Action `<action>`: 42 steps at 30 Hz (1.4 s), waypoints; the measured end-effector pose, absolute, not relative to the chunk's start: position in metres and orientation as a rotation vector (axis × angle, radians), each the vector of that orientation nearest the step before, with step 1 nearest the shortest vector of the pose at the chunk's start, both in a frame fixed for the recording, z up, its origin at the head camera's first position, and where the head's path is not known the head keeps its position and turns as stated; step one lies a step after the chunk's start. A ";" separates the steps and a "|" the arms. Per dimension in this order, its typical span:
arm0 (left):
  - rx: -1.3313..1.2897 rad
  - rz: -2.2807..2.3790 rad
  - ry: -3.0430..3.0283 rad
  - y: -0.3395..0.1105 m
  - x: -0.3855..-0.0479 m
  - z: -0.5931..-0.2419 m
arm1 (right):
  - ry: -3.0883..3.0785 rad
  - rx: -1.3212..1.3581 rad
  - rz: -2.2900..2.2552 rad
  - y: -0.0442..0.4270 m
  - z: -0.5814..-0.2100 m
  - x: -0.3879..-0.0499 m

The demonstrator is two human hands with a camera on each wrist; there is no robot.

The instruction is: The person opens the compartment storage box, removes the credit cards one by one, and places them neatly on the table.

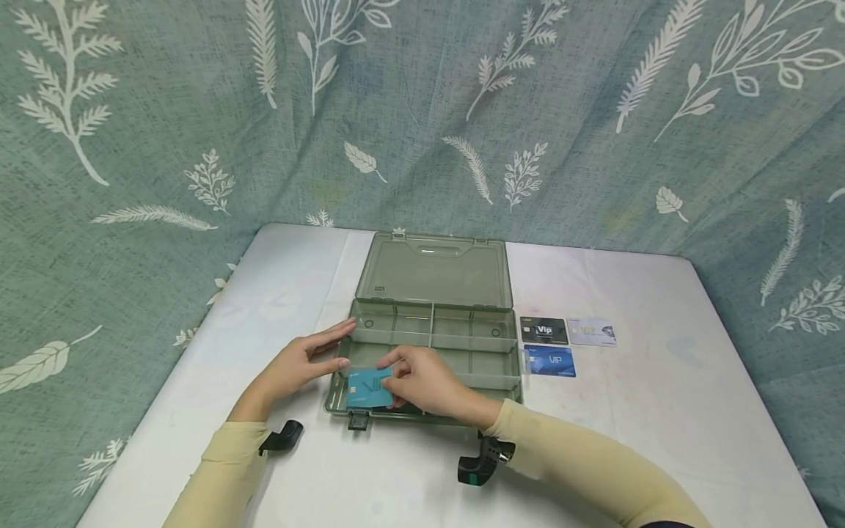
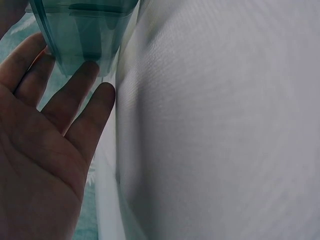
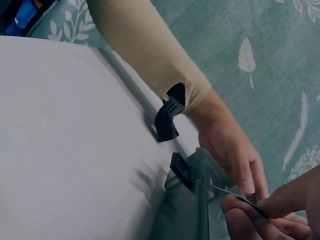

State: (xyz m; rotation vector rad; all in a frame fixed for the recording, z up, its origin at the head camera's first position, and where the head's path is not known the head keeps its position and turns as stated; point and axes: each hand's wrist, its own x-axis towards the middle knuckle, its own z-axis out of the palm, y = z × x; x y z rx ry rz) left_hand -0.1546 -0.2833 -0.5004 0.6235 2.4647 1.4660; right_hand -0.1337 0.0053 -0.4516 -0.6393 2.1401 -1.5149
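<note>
A green translucent divided box (image 1: pixel 472 359) lies on the table with its lid (image 1: pixel 436 271) folded back. My right hand (image 1: pixel 429 381) pinches a teal card (image 1: pixel 366 387) between thumb and fingers, over the box's front left compartment. The same card (image 3: pixel 235 194) shows edge-on in the right wrist view. At the box's left side, my left hand (image 1: pixel 306 363) touches the wall with its fingers fairly straight. In the left wrist view, the left hand's fingers (image 2: pixel 75 95) reach up against the box's side. Something dark lies under the card, mostly hidden.
Right of the box lie a black card (image 1: pixel 543 331), a silver-white card (image 1: pixel 592 332) and a blue card (image 1: pixel 550 361). A front latch (image 1: pixel 358 422) of the box hangs open. White cloth covers the table (image 1: pixel 660 411); a leaf-patterned green curtain (image 1: pixel 429 169) stands behind.
</note>
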 end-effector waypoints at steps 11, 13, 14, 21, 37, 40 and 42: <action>0.623 1.470 2.463 -0.283 -0.156 -0.500 | 2.121 -0.619 -1.543 0.024 -0.454 -0.132; 0.624 1.475 2.458 -0.283 -0.156 -0.500 | 2.122 -0.618 -1.550 0.028 -0.454 -0.132; 0.626 1.474 2.459 -0.283 -0.156 -0.501 | 2.122 -0.618 -1.553 0.030 -0.454 -0.132; 0.631 1.464 2.468 -0.284 -0.156 -0.502 | 2.088 -0.603 -1.605 0.040 -0.453 -0.132; 0.637 1.445 2.487 -0.285 -0.156 -0.503 | 2.099 -0.582 -1.645 0.063 -0.451 -0.137; 0.636 1.449 2.482 -0.284 -0.156 -0.503 | 2.106 -0.571 -1.649 0.068 -0.452 -0.138; 0.635 1.453 2.478 -0.284 -0.156 -0.502 | 2.110 -0.557 -1.653 0.072 -0.453 -0.139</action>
